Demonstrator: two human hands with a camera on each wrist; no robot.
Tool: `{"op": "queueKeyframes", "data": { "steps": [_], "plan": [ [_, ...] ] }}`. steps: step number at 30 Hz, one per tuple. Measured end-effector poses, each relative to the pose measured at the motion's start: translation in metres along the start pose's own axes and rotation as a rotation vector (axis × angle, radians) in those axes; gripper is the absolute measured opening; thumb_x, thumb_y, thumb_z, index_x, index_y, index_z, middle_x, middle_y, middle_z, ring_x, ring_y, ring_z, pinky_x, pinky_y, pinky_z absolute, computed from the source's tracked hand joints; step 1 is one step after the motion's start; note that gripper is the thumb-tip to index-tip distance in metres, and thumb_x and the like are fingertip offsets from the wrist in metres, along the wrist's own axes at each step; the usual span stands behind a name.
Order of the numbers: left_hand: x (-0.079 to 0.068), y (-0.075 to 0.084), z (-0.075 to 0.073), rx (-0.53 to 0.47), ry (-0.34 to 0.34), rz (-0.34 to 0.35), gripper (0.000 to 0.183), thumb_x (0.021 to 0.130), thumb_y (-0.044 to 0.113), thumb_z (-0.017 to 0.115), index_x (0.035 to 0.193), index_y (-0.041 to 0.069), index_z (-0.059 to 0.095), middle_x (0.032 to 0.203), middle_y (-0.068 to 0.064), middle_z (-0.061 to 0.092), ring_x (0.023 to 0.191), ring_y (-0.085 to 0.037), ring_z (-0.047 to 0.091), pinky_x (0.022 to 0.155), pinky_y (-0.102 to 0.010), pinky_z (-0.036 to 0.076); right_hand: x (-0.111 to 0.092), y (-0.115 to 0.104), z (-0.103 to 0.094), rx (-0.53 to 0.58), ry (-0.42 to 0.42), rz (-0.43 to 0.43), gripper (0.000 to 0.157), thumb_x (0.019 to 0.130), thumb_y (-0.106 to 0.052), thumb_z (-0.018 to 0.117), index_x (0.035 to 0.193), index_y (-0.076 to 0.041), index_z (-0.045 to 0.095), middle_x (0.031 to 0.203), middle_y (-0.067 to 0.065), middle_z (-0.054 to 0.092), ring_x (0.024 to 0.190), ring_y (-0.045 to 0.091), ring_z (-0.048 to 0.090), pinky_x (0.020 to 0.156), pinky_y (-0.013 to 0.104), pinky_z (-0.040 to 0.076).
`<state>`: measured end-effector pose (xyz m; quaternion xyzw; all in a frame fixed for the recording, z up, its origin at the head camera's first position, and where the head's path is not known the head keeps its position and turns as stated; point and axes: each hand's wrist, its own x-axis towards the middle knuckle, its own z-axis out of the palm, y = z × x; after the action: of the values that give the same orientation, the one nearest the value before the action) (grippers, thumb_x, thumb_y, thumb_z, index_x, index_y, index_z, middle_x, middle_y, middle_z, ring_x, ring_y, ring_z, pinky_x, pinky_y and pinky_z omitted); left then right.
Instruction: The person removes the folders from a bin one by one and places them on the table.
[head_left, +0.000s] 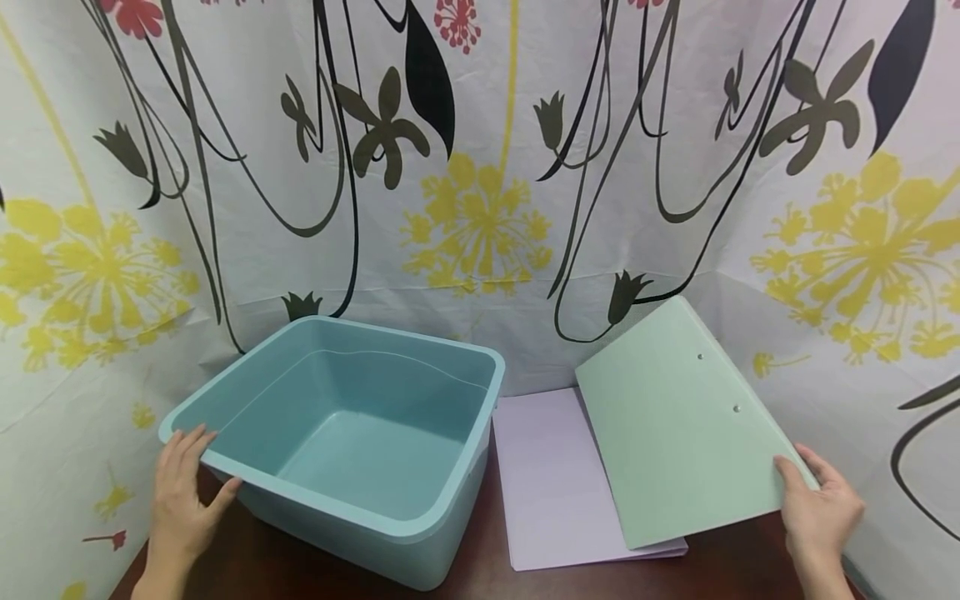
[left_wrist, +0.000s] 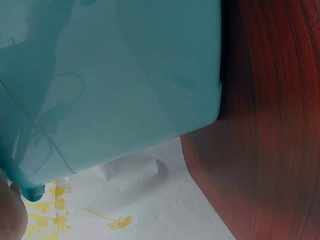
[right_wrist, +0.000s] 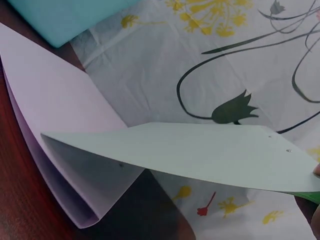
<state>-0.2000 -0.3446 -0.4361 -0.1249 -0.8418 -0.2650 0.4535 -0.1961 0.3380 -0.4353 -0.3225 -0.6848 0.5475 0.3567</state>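
A pale green ring-binder-style folder, with two metal rivets along its right edge, is held tilted at the right. My right hand pinches its lower right corner, thumb on the front face and fingers behind. Beneath its left side lies a lilac folder, partly covered by the green one; the right wrist view shows the lilac folder with its covers a little apart. At the left stands a blue-green plastic tub with nothing in it. My left hand grips the tub's near left rim, fingers over the edge.
A dark reddish-brown wooden table carries the tub and the lilac folder. Behind and at both sides hangs a white cloth printed with yellow, red and dark flowers, close to the tub's back.
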Motion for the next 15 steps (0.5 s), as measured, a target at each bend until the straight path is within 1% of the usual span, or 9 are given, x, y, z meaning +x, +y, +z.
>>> {"op": "queueKeyframes", "data": {
  "steps": [2,3,5,7,9,11,13,15],
  "plan": [
    [0.000,0.000,0.000,0.001,0.003,0.003,0.080,0.077,0.059,0.057,0.119,-0.008,0.048,0.123,-0.031,0.043,0.129,-0.043,0.024,0.108,-0.051,0.009,0.001,0.003,0.000,-0.053,-0.013,0.007,0.041,0.084,-0.014,0.058,0.124,-0.006,0.054,0.126,0.011,0.052,0.092,-0.005,0.057,0.055,0.003,0.040],
    [0.000,0.000,0.000,0.003,0.004,0.004,0.080,0.077,0.060,0.057,0.119,-0.008,0.049,0.123,-0.031,0.043,0.128,-0.043,0.024,0.108,-0.051,0.009,0.002,0.005,0.000,-0.062,-0.013,0.026,0.041,0.084,-0.014,0.058,0.125,-0.007,0.054,0.128,0.012,0.050,0.098,0.000,0.057,0.055,0.002,0.040],
    [0.000,0.000,0.001,0.006,0.005,0.005,0.081,0.076,0.061,0.057,0.119,-0.008,0.049,0.123,-0.031,0.043,0.128,-0.043,0.024,0.108,-0.051,0.009,0.004,0.007,0.000,-0.107,-0.023,0.031,0.043,0.086,-0.015,0.056,0.127,-0.007,0.051,0.131,0.016,0.047,0.110,0.016,0.054,0.061,0.007,0.043],
    [0.000,0.001,0.000,0.007,0.005,0.005,0.082,0.076,0.062,0.056,0.119,-0.007,0.049,0.123,-0.031,0.043,0.128,-0.044,0.025,0.108,-0.051,0.009,0.007,0.010,0.000,-0.135,-0.027,0.038,0.044,0.086,-0.016,0.054,0.128,-0.006,0.049,0.132,0.017,0.046,0.116,0.029,0.048,0.067,0.013,0.044],
    [0.000,0.001,0.000,0.009,0.005,0.003,0.082,0.076,0.062,0.056,0.119,-0.007,0.049,0.123,-0.031,0.043,0.127,-0.044,0.025,0.108,-0.051,0.009,0.009,0.012,-0.001,-0.149,-0.033,0.061,0.045,0.086,-0.017,0.054,0.129,-0.007,0.048,0.133,0.016,0.045,0.117,0.030,0.047,0.068,0.013,0.045],
    [0.000,0.001,0.000,0.007,0.004,0.001,0.083,0.076,0.063,0.056,0.120,-0.007,0.049,0.123,-0.031,0.043,0.127,-0.045,0.025,0.108,-0.051,0.009,0.011,0.015,-0.002,-0.177,-0.047,0.065,0.046,0.086,-0.018,0.053,0.130,-0.007,0.047,0.134,0.017,0.044,0.118,0.031,0.046,0.075,0.021,0.045],
    [0.000,0.001,0.000,0.005,0.003,-0.001,0.082,0.076,0.062,0.056,0.120,-0.007,0.049,0.123,-0.031,0.043,0.127,-0.045,0.025,0.108,-0.051,0.009,0.014,0.018,-0.003,-0.200,-0.061,0.078,0.047,0.086,-0.019,0.052,0.131,-0.007,0.046,0.135,0.017,0.043,0.120,0.031,0.044,0.079,0.025,0.045],
    [0.000,0.001,0.000,0.007,0.002,-0.001,0.082,0.076,0.062,0.056,0.120,-0.007,0.049,0.123,-0.031,0.043,0.127,-0.044,0.025,0.108,-0.051,0.009,0.017,0.021,-0.004,-0.234,-0.085,0.091,0.049,0.087,-0.021,0.052,0.132,-0.006,0.044,0.136,0.017,0.041,0.121,0.031,0.043,0.085,0.033,0.043]
  ]
}}
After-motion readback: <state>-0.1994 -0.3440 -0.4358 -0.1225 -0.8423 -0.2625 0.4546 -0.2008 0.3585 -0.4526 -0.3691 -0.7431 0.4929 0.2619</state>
